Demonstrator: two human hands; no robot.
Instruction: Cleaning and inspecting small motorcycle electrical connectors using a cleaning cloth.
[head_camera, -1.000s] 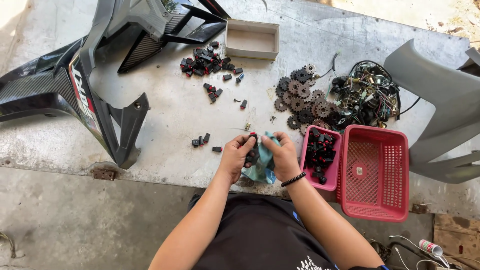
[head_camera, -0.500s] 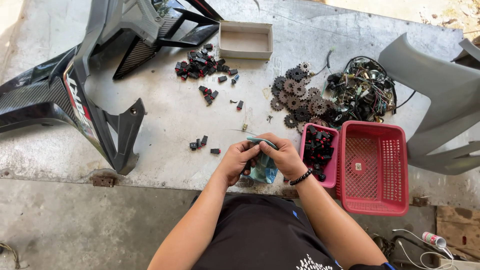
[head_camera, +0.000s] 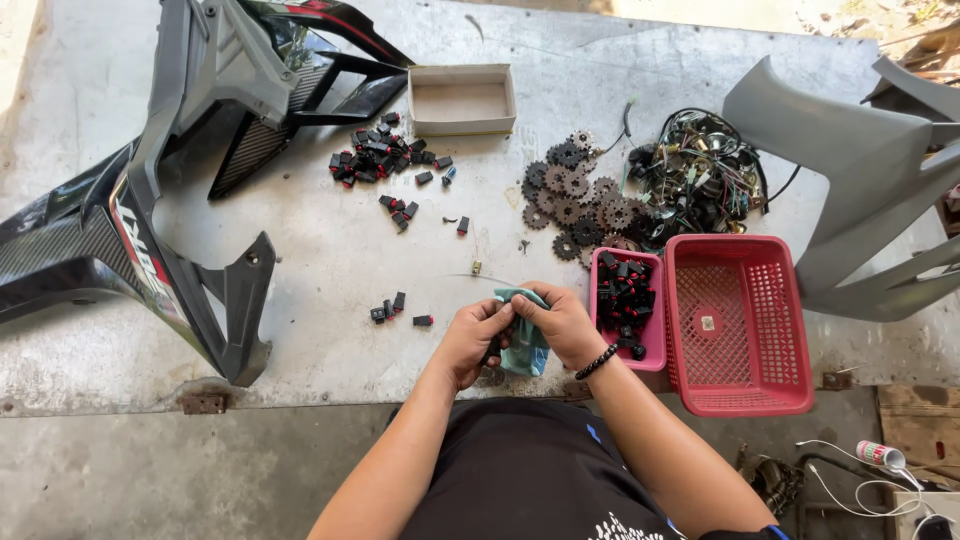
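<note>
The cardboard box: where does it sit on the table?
The cardboard box sits at the table's far edge, just beyond the pile of small black parts, beside the black motorcycle panel.

Soft teal cloth (head_camera: 527, 340); glossy red plastic basket (head_camera: 745, 400); dull metal gears (head_camera: 580, 205); rough, stained concrete floor (head_camera: 330, 280); matt cardboard box (head_camera: 462, 122).

A teal cloth (head_camera: 527, 340) is seen beside a pink tray (head_camera: 650, 350) of black-and-red switches (head_camera: 624, 295). A red mesh basket (head_camera: 740, 325), grey fairing (head_camera: 860, 180) and carbon-patterned black fairing (head_camera: 60, 255) are shown.
</note>
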